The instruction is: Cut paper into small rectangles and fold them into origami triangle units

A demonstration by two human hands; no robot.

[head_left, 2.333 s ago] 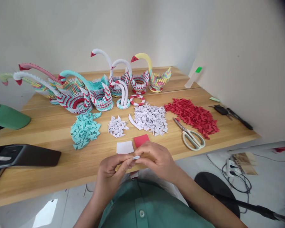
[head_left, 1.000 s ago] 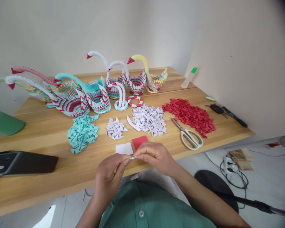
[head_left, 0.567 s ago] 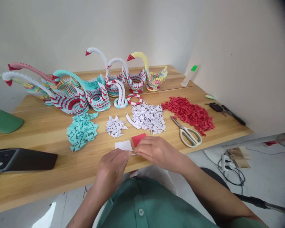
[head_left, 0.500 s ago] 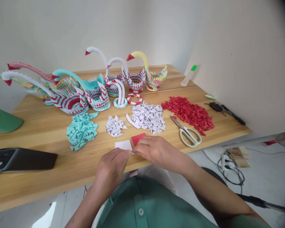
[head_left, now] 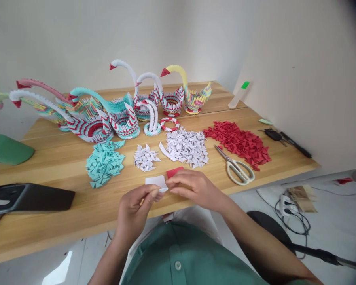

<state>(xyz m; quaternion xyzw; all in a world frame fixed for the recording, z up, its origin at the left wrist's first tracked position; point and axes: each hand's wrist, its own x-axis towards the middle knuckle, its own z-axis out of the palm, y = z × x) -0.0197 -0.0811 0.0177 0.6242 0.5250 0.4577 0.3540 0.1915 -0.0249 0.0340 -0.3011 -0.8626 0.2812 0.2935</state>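
A small folded white paper (head_left: 163, 189) is pinched between the thumb and fingers of my left hand (head_left: 135, 208). My right hand (head_left: 200, 190) is beside it on the right, its fingers apart and holding nothing. Behind my hands, a white paper sheet (head_left: 155, 180) and a red paper piece (head_left: 174, 172) lie on the table, both partly covered. Farther back are a small pile of white folded pieces (head_left: 146, 157), a larger white pile (head_left: 188, 146), a red pile (head_left: 241, 143) and a turquoise pile (head_left: 105, 163).
Several paper swans, one yellow-necked (head_left: 197, 99), stand along the back of the table (head_left: 106, 209). White-handled scissors (head_left: 239, 170) lie at right, near keys (head_left: 274, 134). A red-and-white ring (head_left: 169, 124) rests mid-table. At left are a black device (head_left: 44, 196) and a green object (head_left: 10, 148).
My right fingers have come off the small white paper and spread apart. The paper stays in my left hand and now shows more. The view has shifted slightly.
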